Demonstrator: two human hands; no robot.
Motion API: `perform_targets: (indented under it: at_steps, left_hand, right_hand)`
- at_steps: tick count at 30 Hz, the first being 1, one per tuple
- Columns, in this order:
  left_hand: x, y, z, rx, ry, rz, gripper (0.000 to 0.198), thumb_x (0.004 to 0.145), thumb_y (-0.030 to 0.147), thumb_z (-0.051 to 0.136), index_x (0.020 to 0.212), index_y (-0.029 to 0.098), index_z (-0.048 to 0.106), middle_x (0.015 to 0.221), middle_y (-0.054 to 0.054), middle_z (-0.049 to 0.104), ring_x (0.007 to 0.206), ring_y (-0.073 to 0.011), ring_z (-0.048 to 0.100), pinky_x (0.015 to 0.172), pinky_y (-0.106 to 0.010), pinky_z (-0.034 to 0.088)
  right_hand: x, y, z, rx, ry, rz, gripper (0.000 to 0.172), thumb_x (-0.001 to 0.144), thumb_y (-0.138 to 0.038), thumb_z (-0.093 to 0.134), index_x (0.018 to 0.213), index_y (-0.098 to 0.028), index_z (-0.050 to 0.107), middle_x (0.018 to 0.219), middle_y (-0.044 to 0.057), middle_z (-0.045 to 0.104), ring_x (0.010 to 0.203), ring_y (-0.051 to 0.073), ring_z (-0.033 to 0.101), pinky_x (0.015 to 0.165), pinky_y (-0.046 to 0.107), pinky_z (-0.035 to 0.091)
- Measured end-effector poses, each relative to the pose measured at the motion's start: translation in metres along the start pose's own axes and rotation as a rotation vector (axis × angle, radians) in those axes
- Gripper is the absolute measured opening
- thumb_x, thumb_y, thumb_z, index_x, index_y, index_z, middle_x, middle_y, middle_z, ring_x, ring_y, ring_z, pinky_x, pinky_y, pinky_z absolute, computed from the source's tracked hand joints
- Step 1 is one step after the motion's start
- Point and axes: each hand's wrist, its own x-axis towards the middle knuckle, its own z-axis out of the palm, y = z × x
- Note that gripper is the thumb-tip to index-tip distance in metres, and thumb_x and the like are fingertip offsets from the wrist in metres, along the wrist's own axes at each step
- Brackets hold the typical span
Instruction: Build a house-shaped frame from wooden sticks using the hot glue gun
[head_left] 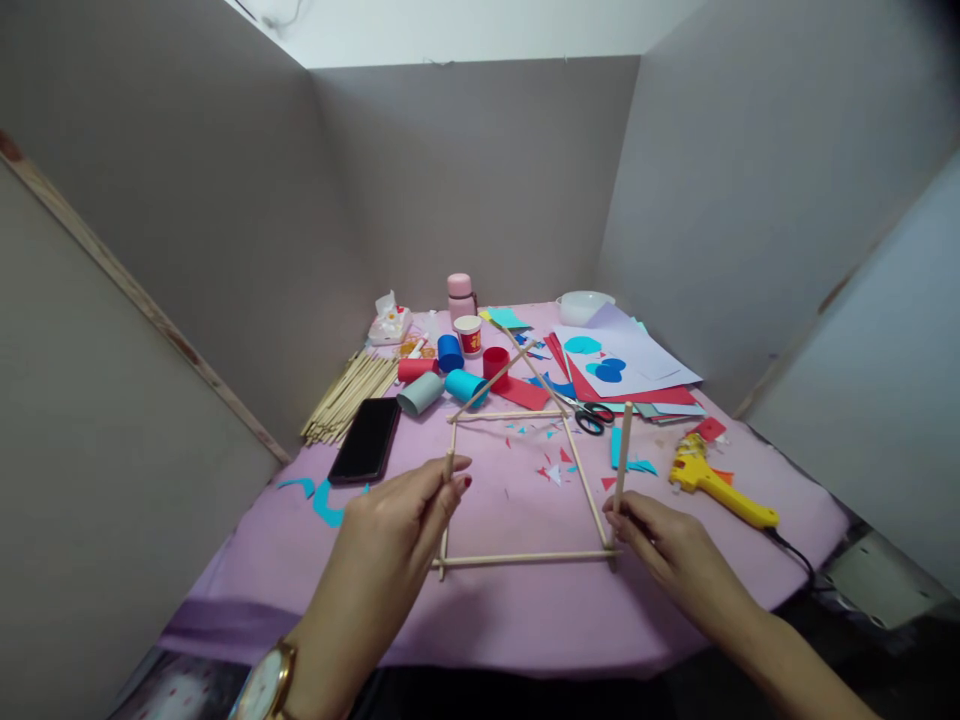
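A four-sided frame of thin wooden sticks lies on the pink cloth in front of me. From its two far corners, two more sticks rise at a slant, the left one and the right one crossing in my view. My left hand is closed at the near left corner, pinching a stick of which only the upper tip shows. At the near right corner, my right hand pinches an upright wooden stick near its lower end.
Left are a phone and a pile of sticks. Paper tubes, a paper cup and a pink bottle stand behind. Right are scissors, paper sheets and a yellow glue gun with a cord.
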Motion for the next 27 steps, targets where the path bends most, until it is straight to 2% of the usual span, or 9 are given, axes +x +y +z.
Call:
perform_targets:
  at_steps: [4,7,10,19,27]
  left_hand:
    - [-0.008,-0.005,0.013,0.010,-0.022,0.010,0.029,0.094,0.031,0.038,0.097,0.018,0.064,0.091,-0.005,0.074,0.079,-0.0161,0.070,0.067,-0.023,0.053]
    - [-0.017,-0.009,0.023,0.031,-0.037,-0.018,0.031,0.094,0.031,0.036,0.097,0.019,0.065,0.087,-0.005,0.073,0.078,-0.0182,0.069,0.066,-0.027,0.054]
    - [-0.023,-0.011,0.030,-0.003,-0.036,-0.030,0.034,0.095,0.033,0.035,0.103,0.018,0.064,0.082,-0.005,0.072,0.074,-0.0174,0.068,0.064,-0.026,0.054]
    - [-0.016,-0.012,0.040,-0.033,-0.062,-0.027,0.037,0.095,0.035,0.034,0.104,0.018,0.065,0.080,-0.004,0.075,0.071,-0.0162,0.071,0.063,-0.023,0.054]
    - [-0.014,-0.013,0.046,-0.024,-0.067,-0.003,0.032,0.093,0.033,0.037,0.100,0.018,0.065,0.084,-0.006,0.075,0.071,-0.0180,0.071,0.061,-0.024,0.054]
  right_hand:
    - [0.000,0.003,0.004,0.011,0.015,-0.009,0.025,0.092,-0.035,0.033,0.082,-0.021,0.052,0.070,0.003,0.058,0.062,0.019,0.057,0.059,0.029,0.041]
    - [0.000,0.005,0.008,0.014,0.025,-0.029,0.025,0.093,-0.034,0.032,0.081,-0.022,0.050,0.069,0.002,0.058,0.061,0.018,0.057,0.058,0.028,0.041]
    - [0.000,0.005,0.013,0.001,0.035,-0.051,0.025,0.094,-0.034,0.031,0.080,-0.022,0.048,0.067,0.001,0.056,0.058,0.017,0.055,0.057,0.026,0.040]
    - [0.001,0.000,0.014,-0.016,0.039,-0.077,0.023,0.094,-0.029,0.031,0.074,-0.023,0.043,0.064,0.000,0.053,0.057,0.017,0.054,0.055,0.025,0.038]
    - [0.003,-0.008,0.014,-0.083,0.060,-0.161,0.023,0.094,-0.022,0.035,0.075,-0.022,0.048,0.066,0.001,0.058,0.057,0.015,0.054,0.055,0.023,0.038]
